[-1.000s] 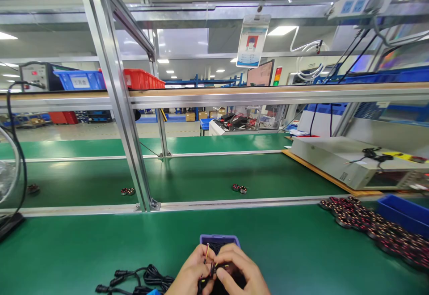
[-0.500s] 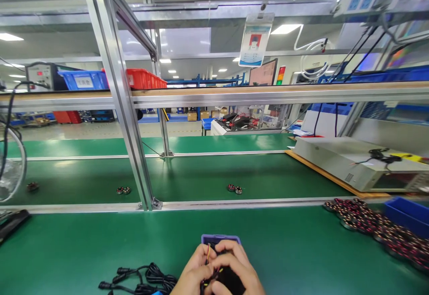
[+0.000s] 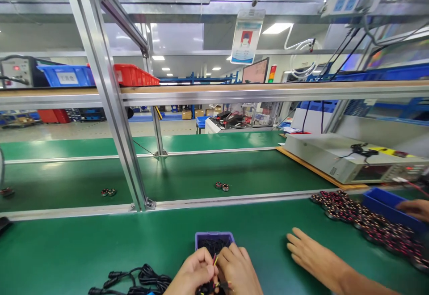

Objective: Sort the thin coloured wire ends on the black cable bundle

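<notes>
My left hand (image 3: 195, 271) is closed in a pinch on thin yellow and red wires (image 3: 215, 259) at the bottom centre. Against it, my right hand (image 3: 240, 269) is closed round the same wires, with its back toward me. Some black cable and more wire ends show below the fingers, partly hidden. Just beyond the hands sits a purple bin (image 3: 214, 233) holding small black pieces too fine to make out. Left of my left hand lies a coiled black cable (image 3: 152, 276) with round connectors.
Another person's hand (image 3: 310, 254) reaches in from the right, and a second hand (image 3: 415, 208) is at a blue bin (image 3: 380, 196). Many copper-wound motor stators (image 3: 365, 223) are heaped beside it. An aluminium post (image 3: 112, 107) and a grey instrument (image 3: 335, 156) stand behind.
Another person's hands have come in at the right. My right hand has turned so its back covers more of the wires, and the purple bin's contents now show. The view has shifted rightward.
</notes>
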`<state>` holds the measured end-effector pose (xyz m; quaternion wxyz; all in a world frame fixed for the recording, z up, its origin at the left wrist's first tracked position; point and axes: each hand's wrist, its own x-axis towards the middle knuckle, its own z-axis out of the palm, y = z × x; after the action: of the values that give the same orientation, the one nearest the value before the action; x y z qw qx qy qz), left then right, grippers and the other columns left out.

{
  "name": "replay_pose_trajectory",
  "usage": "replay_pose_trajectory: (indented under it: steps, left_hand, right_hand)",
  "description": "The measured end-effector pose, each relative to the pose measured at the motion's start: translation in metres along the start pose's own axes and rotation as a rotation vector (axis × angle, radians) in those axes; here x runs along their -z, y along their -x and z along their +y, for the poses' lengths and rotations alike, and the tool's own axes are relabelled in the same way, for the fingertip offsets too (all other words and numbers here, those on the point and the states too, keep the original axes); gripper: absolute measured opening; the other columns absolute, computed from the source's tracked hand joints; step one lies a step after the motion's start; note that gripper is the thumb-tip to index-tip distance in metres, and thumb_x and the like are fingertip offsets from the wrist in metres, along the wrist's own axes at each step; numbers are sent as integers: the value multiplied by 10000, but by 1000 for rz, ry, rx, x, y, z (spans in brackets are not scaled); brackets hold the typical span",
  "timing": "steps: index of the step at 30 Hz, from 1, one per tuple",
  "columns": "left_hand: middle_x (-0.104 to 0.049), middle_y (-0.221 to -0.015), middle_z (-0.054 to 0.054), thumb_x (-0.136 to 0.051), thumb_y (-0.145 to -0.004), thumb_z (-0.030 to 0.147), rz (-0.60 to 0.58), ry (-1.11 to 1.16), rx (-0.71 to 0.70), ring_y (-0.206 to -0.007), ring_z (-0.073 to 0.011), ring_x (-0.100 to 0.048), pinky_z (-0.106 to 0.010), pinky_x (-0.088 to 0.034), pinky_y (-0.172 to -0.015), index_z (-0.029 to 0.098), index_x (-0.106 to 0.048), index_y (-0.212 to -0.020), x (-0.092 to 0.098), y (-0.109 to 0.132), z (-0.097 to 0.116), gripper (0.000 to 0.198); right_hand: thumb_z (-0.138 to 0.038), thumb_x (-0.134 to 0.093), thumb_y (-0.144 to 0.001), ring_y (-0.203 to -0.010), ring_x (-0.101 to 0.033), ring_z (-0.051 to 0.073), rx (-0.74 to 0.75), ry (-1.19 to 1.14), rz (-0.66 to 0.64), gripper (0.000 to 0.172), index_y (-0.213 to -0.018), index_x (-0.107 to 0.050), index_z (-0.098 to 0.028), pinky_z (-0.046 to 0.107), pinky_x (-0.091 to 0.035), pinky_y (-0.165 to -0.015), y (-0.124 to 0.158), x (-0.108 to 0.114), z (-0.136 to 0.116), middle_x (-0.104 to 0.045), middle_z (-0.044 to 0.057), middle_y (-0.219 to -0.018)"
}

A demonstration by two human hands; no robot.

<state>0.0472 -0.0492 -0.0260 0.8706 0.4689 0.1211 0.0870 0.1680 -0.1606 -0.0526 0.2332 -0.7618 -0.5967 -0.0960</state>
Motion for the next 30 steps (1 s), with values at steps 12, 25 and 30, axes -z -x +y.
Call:
replay_pose_trajectory:
  steps: [12,25,30]
  left_hand:
    - [-616,-609,50,-847,-685,529,19,-61,27,-346,-21,-381,-154,-180,-343,191,-537,-720,2,-1,3,460]
    - [-605,-604,41,-863,-654,573,61,-111,10,-419,-20,-398,-133,-235,-371,163,-585,-713,-12,5,11,498]
    - [-600,-617,32,-864,-648,576,81,-134,-1,-468,-53,-472,-132,-240,-356,170,-572,-701,-14,6,14,504]
  right_hand:
    - [-296,-585,-925,-711,-689,193,-274,-922,152,219,-1081,-723,-227,243,-531,-649,-8,27,-6,-739,26,-822]
    - [-523,-713,-880,-744,-702,196,-376,-1011,324,313,-945,-751,-219,231,-557,-731,-4,37,-10,-737,36,-784]
    - [-503,-672,-915,-741,-705,200,-338,-961,277,296,-954,-743,-218,237,-569,-726,-2,38,-6,-737,41,-794]
